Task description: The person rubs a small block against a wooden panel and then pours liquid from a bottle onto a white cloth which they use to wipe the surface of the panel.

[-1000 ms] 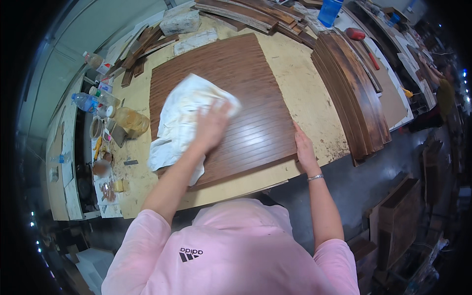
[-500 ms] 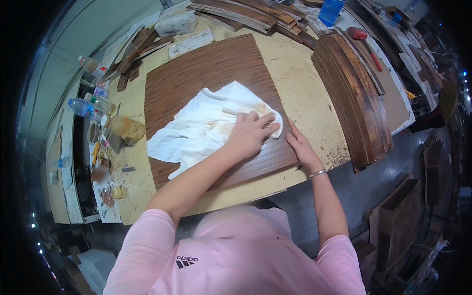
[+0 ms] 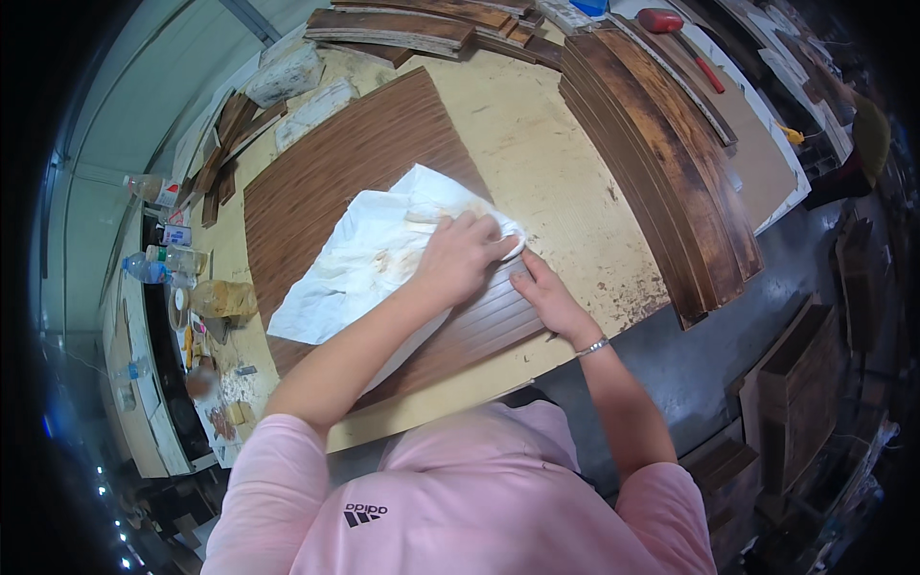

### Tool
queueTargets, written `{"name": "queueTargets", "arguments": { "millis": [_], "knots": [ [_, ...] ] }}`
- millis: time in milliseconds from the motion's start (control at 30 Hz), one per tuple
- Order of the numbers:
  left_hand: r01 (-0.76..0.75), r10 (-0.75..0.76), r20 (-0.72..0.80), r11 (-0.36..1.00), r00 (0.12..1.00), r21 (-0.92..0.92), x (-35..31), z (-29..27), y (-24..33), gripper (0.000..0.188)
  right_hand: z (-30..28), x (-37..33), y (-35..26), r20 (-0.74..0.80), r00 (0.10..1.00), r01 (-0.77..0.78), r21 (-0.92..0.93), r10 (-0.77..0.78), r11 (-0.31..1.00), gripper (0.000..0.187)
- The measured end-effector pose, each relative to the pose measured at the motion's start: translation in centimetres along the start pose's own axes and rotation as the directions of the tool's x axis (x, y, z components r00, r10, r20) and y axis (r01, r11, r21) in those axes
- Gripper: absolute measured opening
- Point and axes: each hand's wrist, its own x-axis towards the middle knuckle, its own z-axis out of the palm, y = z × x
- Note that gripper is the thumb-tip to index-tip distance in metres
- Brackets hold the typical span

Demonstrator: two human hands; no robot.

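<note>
A brown wood-grain board [image 3: 350, 139] with fine parallel grooves lies flat on the pale workbench. Spread over its middle is a white cloth [image 3: 356, 259] with brownish stains. My left hand [image 3: 456, 257] presses on the cloth near the board's right edge, its curled fingers gripping a bunched fold. Just to the right, my right hand [image 3: 556, 299] holds the board's right edge, thumb on top and fingers along the side. The two hands are close together, and the fingertips of the right one are partly hidden by the edge.
Curved brown slats [image 3: 661, 163] are stacked along the bench's right side, beside a red-handled tool [image 3: 704, 69]. More wood strips [image 3: 393, 29] lie at the back. Bottles, including one with yellowish liquid [image 3: 223, 299], stand at the left. The bench's front edge [image 3: 431, 414] is near my body.
My view has shifted, so the bench appears farther left. My left hand and the cloth's edge have come closer to my right hand, which stays at the board's edge.
</note>
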Motion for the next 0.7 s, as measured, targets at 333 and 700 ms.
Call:
{"name": "queueTargets", "arguments": {
  "millis": [333,700],
  "knots": [
    [0.028,-0.021,-0.077,0.995,0.997,0.092,-0.3,0.9,0.6,0.049,0.2,0.4,-0.3,0.020,0.998,0.066,-0.002,-0.066,0.998,0.064],
    [0.296,-0.278,-0.167,0.950,0.946,0.097,-7.3,0.3,2.4,0.042,-0.4,0.5,0.5,-0.003,0.995,0.103,-0.081,-0.103,0.991,0.063]
  ]
}}
